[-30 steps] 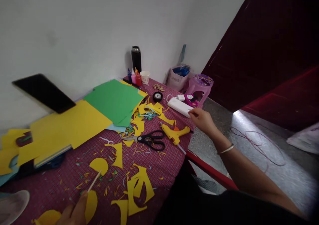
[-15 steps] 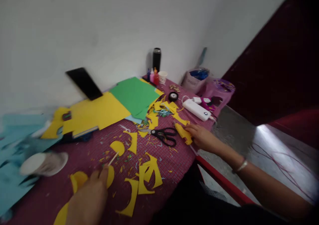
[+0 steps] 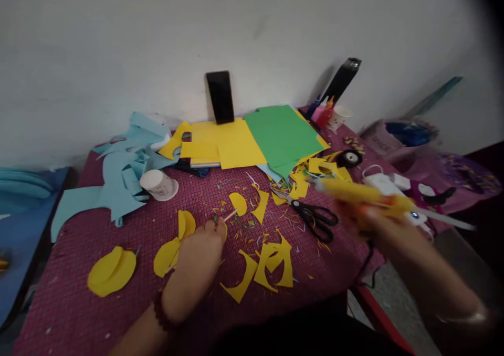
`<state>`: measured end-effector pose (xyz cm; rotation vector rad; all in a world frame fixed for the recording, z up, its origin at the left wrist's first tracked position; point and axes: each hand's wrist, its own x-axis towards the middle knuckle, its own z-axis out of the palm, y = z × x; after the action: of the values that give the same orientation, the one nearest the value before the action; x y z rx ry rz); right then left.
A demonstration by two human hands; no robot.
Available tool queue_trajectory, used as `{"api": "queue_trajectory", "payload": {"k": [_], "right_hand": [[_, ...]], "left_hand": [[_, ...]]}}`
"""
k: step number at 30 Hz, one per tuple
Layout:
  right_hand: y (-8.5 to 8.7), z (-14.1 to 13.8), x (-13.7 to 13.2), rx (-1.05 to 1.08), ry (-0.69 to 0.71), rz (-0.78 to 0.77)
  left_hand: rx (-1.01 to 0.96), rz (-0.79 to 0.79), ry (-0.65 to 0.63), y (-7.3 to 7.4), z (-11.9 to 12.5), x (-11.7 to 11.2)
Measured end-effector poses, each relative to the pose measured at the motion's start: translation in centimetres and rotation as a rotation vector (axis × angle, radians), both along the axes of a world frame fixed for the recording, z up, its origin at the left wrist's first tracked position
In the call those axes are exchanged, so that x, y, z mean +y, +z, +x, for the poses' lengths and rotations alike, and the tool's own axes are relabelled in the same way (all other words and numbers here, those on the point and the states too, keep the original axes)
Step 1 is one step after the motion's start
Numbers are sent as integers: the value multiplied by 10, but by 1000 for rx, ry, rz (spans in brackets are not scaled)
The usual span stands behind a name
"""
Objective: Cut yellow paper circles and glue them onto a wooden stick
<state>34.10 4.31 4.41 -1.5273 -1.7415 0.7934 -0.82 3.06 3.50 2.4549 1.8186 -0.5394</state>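
My right hand (image 3: 378,224) grips a yellow hot glue gun (image 3: 366,192), raised over the table's right side and blurred by motion. A white glue stick (image 3: 447,218) sticks out of its back; its nozzle points left. My left hand (image 3: 200,253) is low over the table, fingers closed around a thin pale stick (image 3: 230,215). The stick's far end meets a folded yellow paper circle (image 3: 238,203). Another yellow piece shows partly beneath the fingers. Left of that hand lie more folded yellow circles (image 3: 112,272). Black-handled scissors (image 3: 315,217) lie between the hands.
Yellow paper offcuts (image 3: 275,264) and shreds litter the table. Behind are green sheets (image 3: 283,138), yellow sheets (image 3: 240,143) and a phone (image 3: 220,97) against the wall. A paper cup (image 3: 157,184), blue paper scraps (image 3: 122,175), black tape (image 3: 350,158) and a white power bank (image 3: 388,185) surround the work.
My right hand has lifted the glue gun from the table's right edge. The view has swung left, bringing the blue scraps and more yellow circles into sight. My left hand still holds the stick.
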Motion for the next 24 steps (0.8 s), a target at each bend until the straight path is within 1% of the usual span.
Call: {"api": "queue_trajectory", "payload": {"k": [1, 2, 3, 5, 7, 10, 13, 17, 24], "right_hand": [[-3, -24, 10, 89, 140, -136], [-7, -47, 20, 119, 239, -221], [-11, -68, 29, 106, 294, -235], [-20, -99, 45, 66, 396, -135], [-30, -116, 57, -13, 431, -36], [-43, -126, 69, -127, 441, 40], [-51, -127, 76, -173, 462, 87], [-55, -129, 80, -200, 503, 40], [-58, -132, 83, -206, 516, -3]], "left_hand": [[2, -11, 8, 1, 1, 1], [1, -24, 20, 1, 1, 2], [-4, -41, 33, 0, 1, 3], [-23, -68, 47, -3, -1, 5], [-40, -76, 34, -8, -5, 6], [-66, -65, 4, -17, -11, 6], [-80, -26, 17, -23, -12, 4], [-53, -8, 21, -24, -10, 2], [-51, 15, -9, -22, -9, 2]]}}
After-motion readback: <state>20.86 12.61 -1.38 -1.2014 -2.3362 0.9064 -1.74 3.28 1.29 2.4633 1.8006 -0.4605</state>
